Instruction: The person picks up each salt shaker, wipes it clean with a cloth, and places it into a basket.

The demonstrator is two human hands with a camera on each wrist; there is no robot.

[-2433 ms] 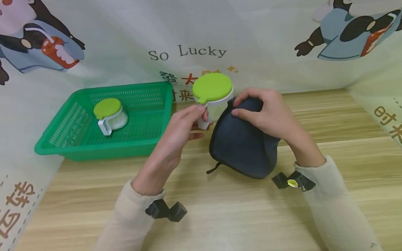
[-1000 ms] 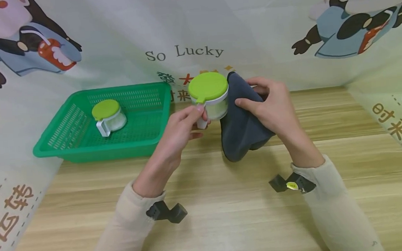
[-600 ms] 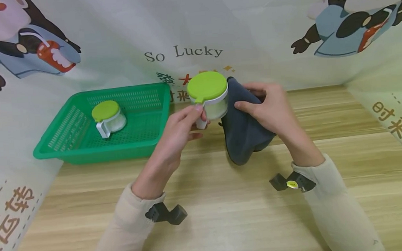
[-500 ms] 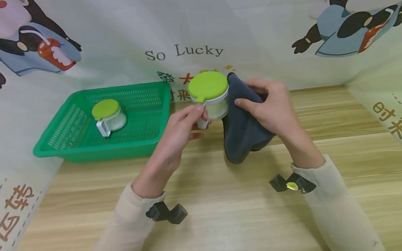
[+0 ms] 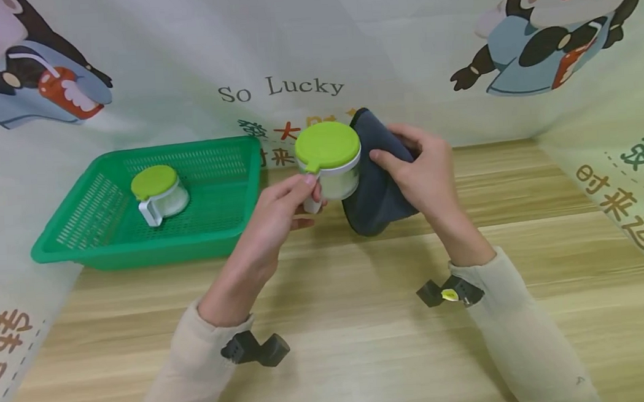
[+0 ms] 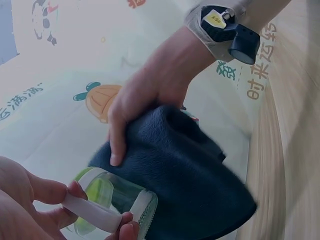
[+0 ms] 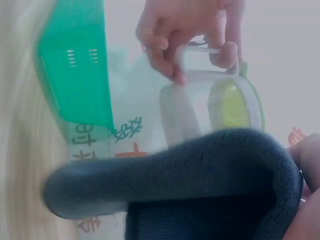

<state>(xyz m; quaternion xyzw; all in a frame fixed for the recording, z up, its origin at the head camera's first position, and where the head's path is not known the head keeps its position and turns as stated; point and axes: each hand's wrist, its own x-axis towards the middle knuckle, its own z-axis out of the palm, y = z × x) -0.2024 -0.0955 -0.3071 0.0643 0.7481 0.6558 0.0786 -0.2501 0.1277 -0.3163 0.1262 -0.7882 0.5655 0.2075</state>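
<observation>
My left hand point(image 5: 278, 213) pinches the white handle of a clear seasoning jar point(image 5: 338, 181) with a lime-green lid, held upright above the table. My right hand point(image 5: 427, 167) grips a folded dark blue-grey cloth point(image 5: 379, 188), thumb on its near face and fingers behind. The cloth lies against the jar's right side in the head view. From the left wrist, the jar's handle point(image 6: 92, 212) shows between thumb and fingers, with the cloth point(image 6: 185, 170) behind the jar. A second jar of the same kind point(image 5: 161, 195) stands inside the green basket point(image 5: 154, 255).
The basket sits at the back left of the wood-grain table point(image 5: 331, 348), close to the printed backdrop point(image 5: 290, 37). Small black cameras are strapped to both wrists, the left camera point(image 5: 256, 349) over the sleeve.
The cloth, earlier hanging wide with its dark edge and loop showing, has been folded over and brought against the jar. Its lower end has since risen. The left hand keeps its hold on the handle.
</observation>
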